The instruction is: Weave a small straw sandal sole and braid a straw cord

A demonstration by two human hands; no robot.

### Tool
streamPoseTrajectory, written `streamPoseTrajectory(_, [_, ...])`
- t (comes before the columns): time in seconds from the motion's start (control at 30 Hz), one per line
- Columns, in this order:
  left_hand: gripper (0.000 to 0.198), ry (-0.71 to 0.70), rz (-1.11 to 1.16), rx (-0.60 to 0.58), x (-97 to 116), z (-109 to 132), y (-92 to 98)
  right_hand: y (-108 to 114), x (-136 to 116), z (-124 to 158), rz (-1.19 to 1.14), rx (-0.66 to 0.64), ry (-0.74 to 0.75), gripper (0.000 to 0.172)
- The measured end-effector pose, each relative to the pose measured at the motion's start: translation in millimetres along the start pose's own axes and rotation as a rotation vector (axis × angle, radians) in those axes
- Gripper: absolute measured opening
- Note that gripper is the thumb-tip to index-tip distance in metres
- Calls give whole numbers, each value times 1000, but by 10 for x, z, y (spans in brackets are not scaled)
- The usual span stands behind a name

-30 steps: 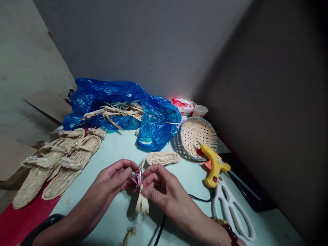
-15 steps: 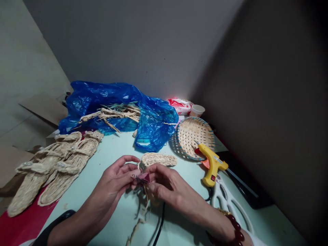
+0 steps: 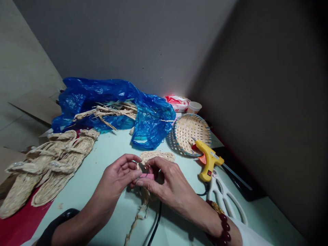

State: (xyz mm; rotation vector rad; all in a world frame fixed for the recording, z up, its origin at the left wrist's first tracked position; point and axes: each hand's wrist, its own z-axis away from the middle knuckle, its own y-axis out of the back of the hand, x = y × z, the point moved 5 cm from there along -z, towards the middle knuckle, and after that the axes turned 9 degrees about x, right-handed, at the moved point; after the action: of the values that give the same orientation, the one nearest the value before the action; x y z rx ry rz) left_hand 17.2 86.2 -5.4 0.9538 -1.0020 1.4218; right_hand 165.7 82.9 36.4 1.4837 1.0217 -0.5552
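Note:
Both hands meet in the middle, in front of a woven straw sole (image 3: 160, 156) lying on the table. My left hand (image 3: 119, 176) is closed in a pinch at the left end of a small pink block-like piece (image 3: 148, 176). My right hand (image 3: 170, 181) pinches the same piece, its thumb below and its fingers curled above. A bit of pale straw shows between the fingertips, partly hidden by them. From under the hands a twisted straw strand (image 3: 137, 220) hangs down toward the near edge. What the pink piece is, I cannot make out.
Woven straw sandals (image 3: 60, 164) lie at left on a red sheet. A blue plastic bag (image 3: 151, 126) with straw (image 3: 115, 111) is at the back. At right are a bamboo basket (image 3: 192, 131), a yellow glue gun (image 3: 210, 160), white scissors (image 3: 221, 194) and a black cable (image 3: 155, 227).
The pink piece has turned between my fingers, from a pointed dark face to a flat lighter side. My right hand has shifted slightly left and up; the whole view has shifted a little.

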Motion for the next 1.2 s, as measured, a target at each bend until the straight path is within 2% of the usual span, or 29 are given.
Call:
streamPoseTrajectory(0.23, [20, -58, -60, -5, 25, -58, 8, -45, 50, 26, -22, -16, 14, 23])
streamPoseTrajectory(0.37, [19, -57, -22, 18, 10, -142, 55, 93, 65, -26, -161, 42, -25, 16])
streamPoseTrajectory(0.47, [19, -41, -12, 30, 13, -178, 97, 409, 33, -100, -358, 131, -68, 12])
streamPoseTrajectory(0.57, [22, -10, -15, 35, -2, -187, 123, 865, -28, -133, -523, 342, -73, 13])
streamPoseTrajectory(0.67, [30, -3, -33, 56, -21, -199, 159, 1263, -107, -94, -552, 547, -24, 19])
streamPoseTrajectory(0.77, [40, -27, -82, 93, -9, -223, 222, 1487, -144, -44, -421, 641, 0, 20])
streamPoseTrajectory(0.8, [42, -37, -105, 106, 3, -230, 246, 1503, -135, -45, -318, 614, -15, 16])
streamPoseTrajectory(0.83, [43, -46, -128, 117, 18, -238, 270, 1473, -118, -59, -190, 535, -35, 13])
streamPoseTrajectory(0.9, [42, -65, -174, 131, 54, -250, 310, 1285, -57, -94, 102, 251, -50, 12])
streamPoseTrajectory(0.97, [40, -77, -217, 136, 90, -259, 336, 1001, 17, -87, 379, -53, 4, 16])
streamPoseTrajectory(1.0, [40, -79, -236, 138, 105, -263, 344, 863, 52, -71, 501, -155, 44, 18])
streamPoseTrajectory(1.1, [38, -74, -281, 140, 139, -271, 347, 523, 155, -22, 731, -298, 94, 15])
streamPoseTrajectory(1.2, [38, -56, -305, 128, 145, -278, 337, 310, 215, -10, 759, -324, 119, 11])
